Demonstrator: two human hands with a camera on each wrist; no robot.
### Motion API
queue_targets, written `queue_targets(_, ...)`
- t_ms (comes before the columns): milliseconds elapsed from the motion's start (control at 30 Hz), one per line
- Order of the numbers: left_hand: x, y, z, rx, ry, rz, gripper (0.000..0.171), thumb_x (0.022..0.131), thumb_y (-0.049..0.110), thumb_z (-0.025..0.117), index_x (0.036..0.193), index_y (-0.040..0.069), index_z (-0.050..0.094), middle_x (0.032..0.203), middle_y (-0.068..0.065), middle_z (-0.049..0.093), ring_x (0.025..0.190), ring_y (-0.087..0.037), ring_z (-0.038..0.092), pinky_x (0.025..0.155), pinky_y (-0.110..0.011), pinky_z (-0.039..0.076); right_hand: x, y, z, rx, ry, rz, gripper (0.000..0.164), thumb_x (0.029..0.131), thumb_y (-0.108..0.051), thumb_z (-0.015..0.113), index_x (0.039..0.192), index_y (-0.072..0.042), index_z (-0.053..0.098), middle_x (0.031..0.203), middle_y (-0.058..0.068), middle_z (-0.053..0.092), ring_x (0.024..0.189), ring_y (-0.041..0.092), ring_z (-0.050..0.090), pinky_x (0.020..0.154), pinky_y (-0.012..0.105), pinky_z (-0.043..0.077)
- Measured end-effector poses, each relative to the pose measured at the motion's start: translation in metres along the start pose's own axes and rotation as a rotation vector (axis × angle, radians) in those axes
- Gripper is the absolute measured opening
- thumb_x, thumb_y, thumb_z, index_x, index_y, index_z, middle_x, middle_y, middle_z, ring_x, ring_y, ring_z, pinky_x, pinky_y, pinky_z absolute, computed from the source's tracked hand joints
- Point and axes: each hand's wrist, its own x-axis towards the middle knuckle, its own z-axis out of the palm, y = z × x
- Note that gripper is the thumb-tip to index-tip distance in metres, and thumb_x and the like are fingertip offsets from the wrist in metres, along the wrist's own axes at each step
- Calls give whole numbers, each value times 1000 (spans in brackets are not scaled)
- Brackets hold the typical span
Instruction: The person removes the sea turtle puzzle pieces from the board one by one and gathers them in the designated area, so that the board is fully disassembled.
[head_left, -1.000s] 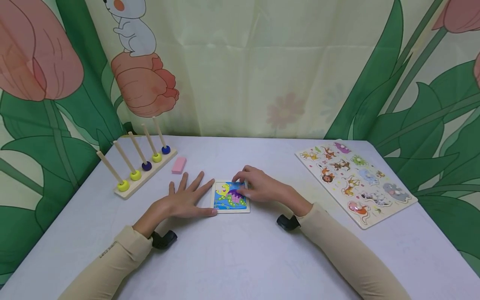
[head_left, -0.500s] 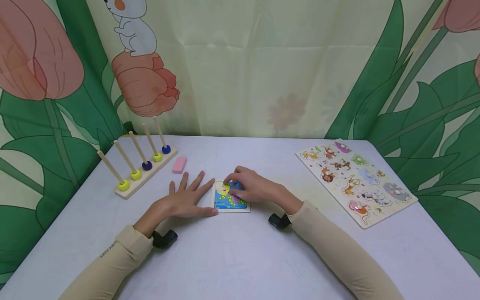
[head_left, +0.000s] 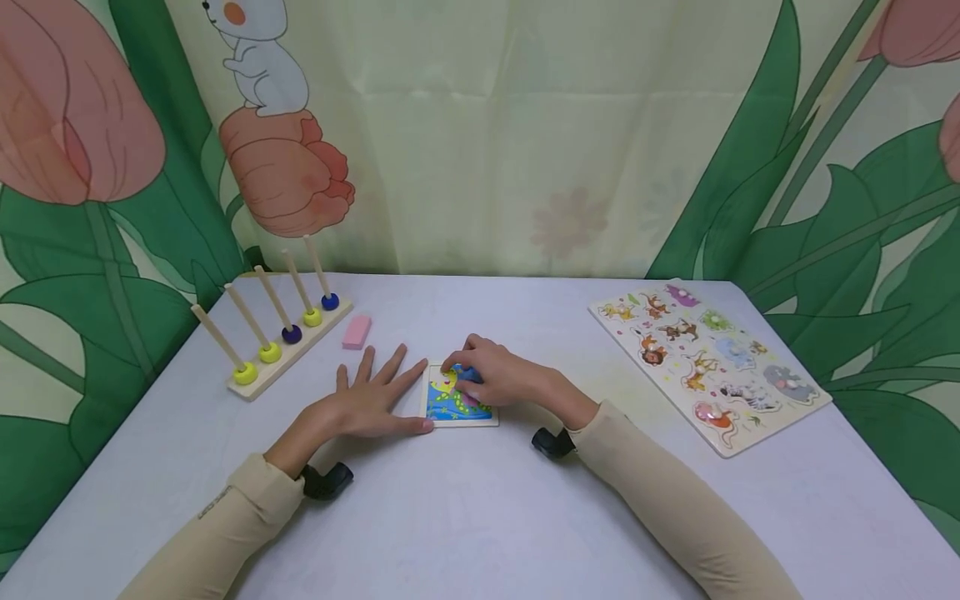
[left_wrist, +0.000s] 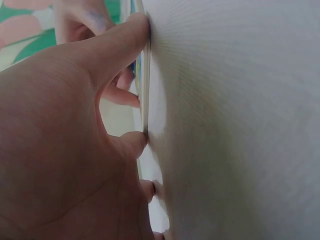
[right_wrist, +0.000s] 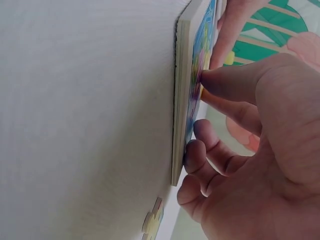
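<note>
A small picture puzzle in a pale wooden frame [head_left: 461, 422] lies flat, its picture a yellow-and-green sea animal on blue. My left hand [head_left: 363, 408] rests beside it with fingers spread. Its thumb and index fingertips meet the frame's left edge, also in the left wrist view. My right hand [head_left: 502, 375] bends over the picture, covering its upper right part. In the right wrist view, the thumb [right_wrist: 230, 82] touches the picture [right_wrist: 200, 55], the index finger reaches past it, and other fingers curl beside the frame. I cannot tell whether thumb and index pinch a piece.
Left stands a wooden peg rack [head_left: 292, 354] with yellow and dark blue beads. Near it lies a pink block [head_left: 357, 332]. An animal peg board [head_left: 705, 367] lies right. A flat yellowish piece [right_wrist: 154, 220] with a notched edge shows low in the right wrist view. A printed curtain hangs behind.
My right hand has slid left across the picture by roughly a third of the frame's width, mostly in the first half second. My left hand has stayed at the frame's left edge.
</note>
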Motion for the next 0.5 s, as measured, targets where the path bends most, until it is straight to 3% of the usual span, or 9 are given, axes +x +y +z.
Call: queue_targets(500,-2,1,0,-13,1,-6,107,85,87,58,170,38,17,181,-5,-9,162,-54,-20,116,-89,-5,-1,0,2,18,1,18,34,106,-23,65,140,-22,67,125,11,56,107,21,53,93,37,50)
